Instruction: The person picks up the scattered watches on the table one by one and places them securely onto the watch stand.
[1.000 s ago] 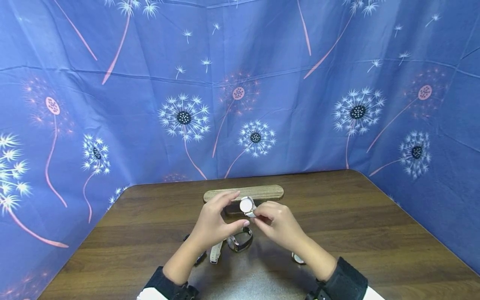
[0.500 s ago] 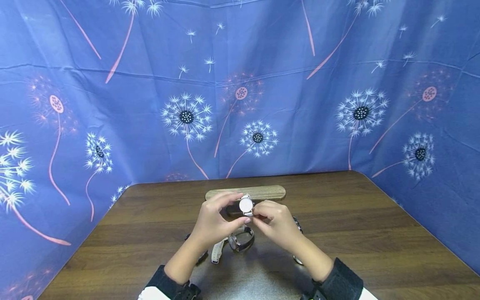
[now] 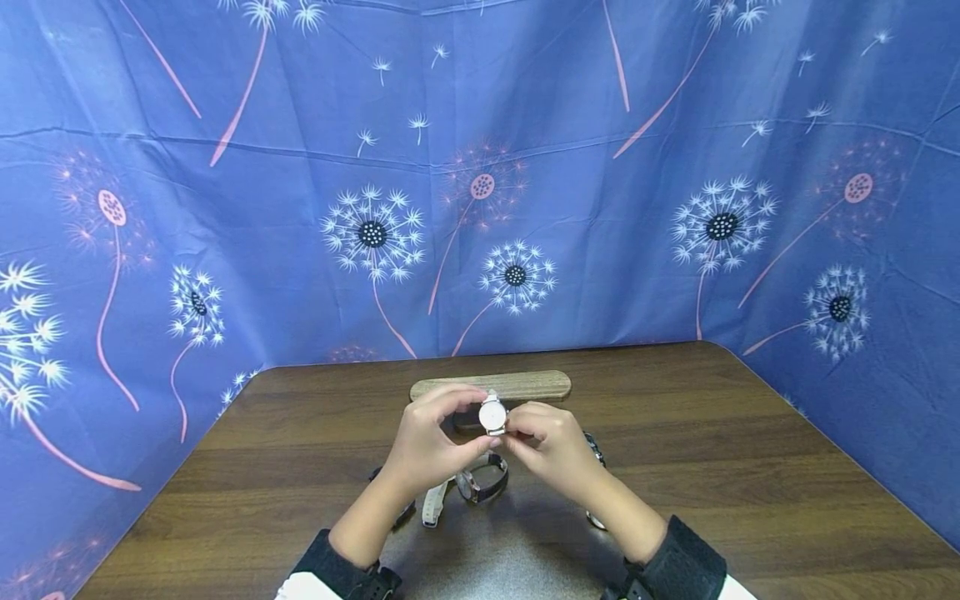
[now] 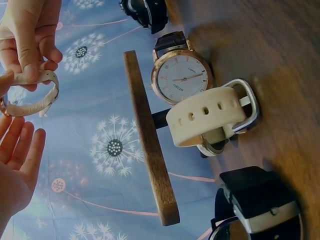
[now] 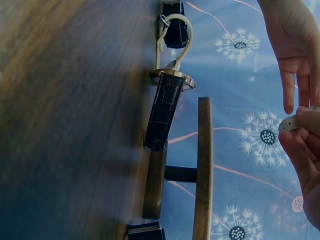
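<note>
A white-strapped wristwatch (image 3: 492, 416) is held up between both hands, its pale round face turned towards me in the head view. My left hand (image 3: 427, 437) has it between fingers at the top and thumb at the bottom. From the other side my right hand (image 3: 558, 446) pinches the watch near its lower edge; in the right wrist view, thumb and finger grip the end of the pale strap (image 5: 287, 123). Below the hands lie a dark-strapped watch (image 3: 491, 487), another pale-strapped watch (image 4: 205, 117) and a black-strapped watch (image 4: 267, 200).
A wooden bar (image 3: 517, 385) on a dark post stands behind the hands. Another watch (image 3: 595, 450) is partly hidden by my right forearm. A blue dandelion-print cloth (image 3: 600, 208) hangs around the brown wooden table (image 3: 712, 467).
My left fingers and thumb have come in from beside the watch and now touch its top and bottom. The watch has straightened slightly. My right hand keeps its pinch.
</note>
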